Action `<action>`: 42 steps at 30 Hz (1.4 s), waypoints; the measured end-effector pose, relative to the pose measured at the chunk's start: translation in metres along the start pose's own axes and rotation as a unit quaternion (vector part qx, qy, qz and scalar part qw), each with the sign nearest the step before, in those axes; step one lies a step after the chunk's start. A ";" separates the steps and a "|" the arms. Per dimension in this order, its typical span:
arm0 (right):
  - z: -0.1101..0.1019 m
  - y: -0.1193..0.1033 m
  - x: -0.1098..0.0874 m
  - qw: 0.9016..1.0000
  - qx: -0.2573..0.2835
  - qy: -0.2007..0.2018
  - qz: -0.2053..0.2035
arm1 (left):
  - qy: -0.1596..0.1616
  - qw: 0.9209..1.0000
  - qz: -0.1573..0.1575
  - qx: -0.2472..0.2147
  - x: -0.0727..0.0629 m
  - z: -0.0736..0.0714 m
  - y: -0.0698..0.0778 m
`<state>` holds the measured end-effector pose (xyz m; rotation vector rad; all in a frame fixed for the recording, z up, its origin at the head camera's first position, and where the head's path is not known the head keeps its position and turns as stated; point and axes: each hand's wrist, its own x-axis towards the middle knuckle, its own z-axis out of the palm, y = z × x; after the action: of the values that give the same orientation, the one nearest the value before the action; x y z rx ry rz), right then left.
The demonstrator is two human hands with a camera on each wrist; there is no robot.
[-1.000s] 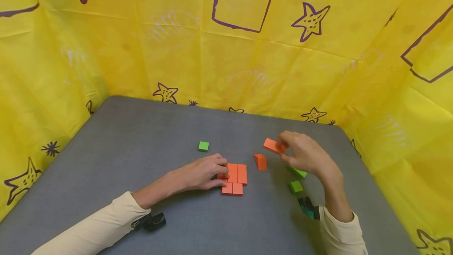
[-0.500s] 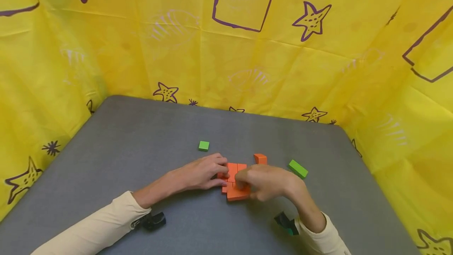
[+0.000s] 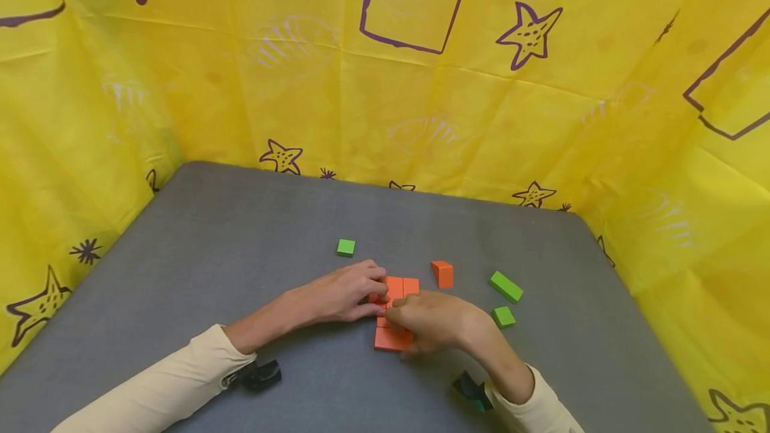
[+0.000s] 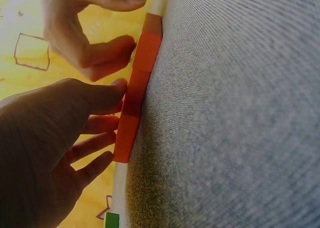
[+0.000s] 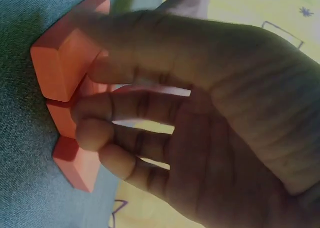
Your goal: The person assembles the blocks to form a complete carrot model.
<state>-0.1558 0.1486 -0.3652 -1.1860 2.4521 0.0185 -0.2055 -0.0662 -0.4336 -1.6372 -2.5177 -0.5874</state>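
Several orange blocks (image 3: 411, 285) lie flat and close together on the grey table. My left hand (image 3: 345, 294) rests at their left side. In the left wrist view its spread fingers (image 4: 97, 165) and thumb touch the blocks. At the near end of the group lies an oblong orange block (image 3: 386, 339), set crosswise. My right hand (image 3: 442, 321) holds this block between thumb and index finger; the other fingers (image 5: 145, 143) are loosely bent beside the group. The right hand hides part of the group in the head view.
An orange slanted block (image 3: 444, 274) stands just behind the group to the right. A long green block (image 3: 506, 286) and a small green block (image 3: 502, 317) lie farther right. Another green block (image 3: 345, 248) lies behind my left hand. A yellow patterned cloth (image 3: 421, 99) surrounds the table (image 3: 259, 219).
My right hand has carried the oblong orange block from the back right to the near end of the group and set it against the smaller blocks. The left hand has stayed in place.
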 end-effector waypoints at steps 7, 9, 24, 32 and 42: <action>0.006 -0.003 0.007 0.998 -0.045 0.037 0.023 | 0.002 1.000 -0.002 -0.007 0.000 -0.001 0.001; 0.007 -0.003 0.008 0.998 -0.051 0.030 0.036 | -0.001 1.000 -0.004 -0.008 0.000 -0.001 0.001; -0.003 0.026 -0.004 0.987 -0.017 0.121 0.108 | 0.001 1.000 -0.005 -0.005 -0.001 -0.001 0.003; 0.007 0.075 -0.011 0.940 -0.034 0.193 0.280 | -0.013 1.000 -0.026 -0.007 -0.002 -0.001 0.003; 0.016 0.087 -0.012 0.946 -0.088 0.192 0.246 | -0.012 1.000 -0.023 -0.012 -0.002 -0.001 0.002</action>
<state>-0.2084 0.2162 -0.3897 -0.6505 3.0928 0.1675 -0.2029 -0.0669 -0.4329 -1.6068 -2.5820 -0.6072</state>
